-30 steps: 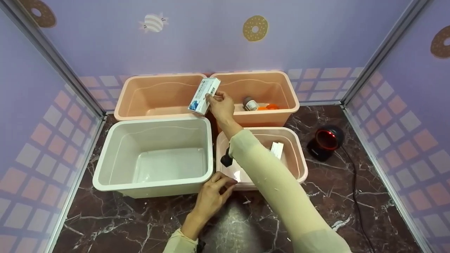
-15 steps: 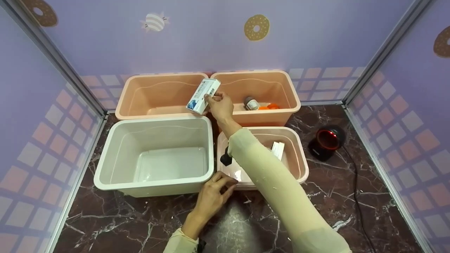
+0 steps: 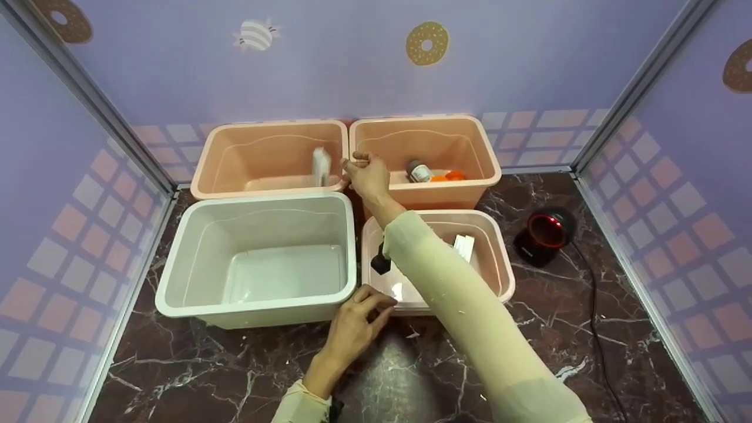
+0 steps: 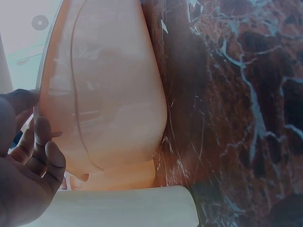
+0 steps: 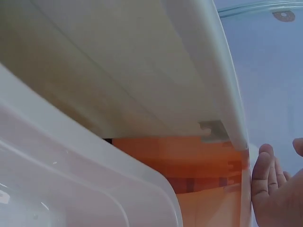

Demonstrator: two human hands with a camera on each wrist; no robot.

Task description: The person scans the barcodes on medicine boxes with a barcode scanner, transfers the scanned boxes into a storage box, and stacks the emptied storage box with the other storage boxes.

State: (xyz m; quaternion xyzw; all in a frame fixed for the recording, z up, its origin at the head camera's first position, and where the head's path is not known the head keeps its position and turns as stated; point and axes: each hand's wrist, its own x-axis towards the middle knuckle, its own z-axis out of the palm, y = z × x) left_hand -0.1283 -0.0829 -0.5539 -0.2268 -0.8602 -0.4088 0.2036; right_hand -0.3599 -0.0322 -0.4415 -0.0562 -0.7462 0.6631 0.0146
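A small white box, blurred and standing on its narrow side, is inside the back left peach bin. Just right of it, my right hand hovers over the two back bins' adjoining rims, its fingers loosely bent around nothing. The right wrist view shows part of this hand beside a bin rim. My left hand pinches the front left corner rim of the pale pink bin. In the left wrist view its fingers lie against that bin's outer wall.
A large white bin stands front left. The back right peach bin contains a bottle and orange items. White boxes lie in the pink bin. A black scanner with a cable stands right on the marble surface.
My right hand has let go of the white box, which has dropped leftward from the fingers into the back left peach bin. My left hand stays at the pink bin's rim.
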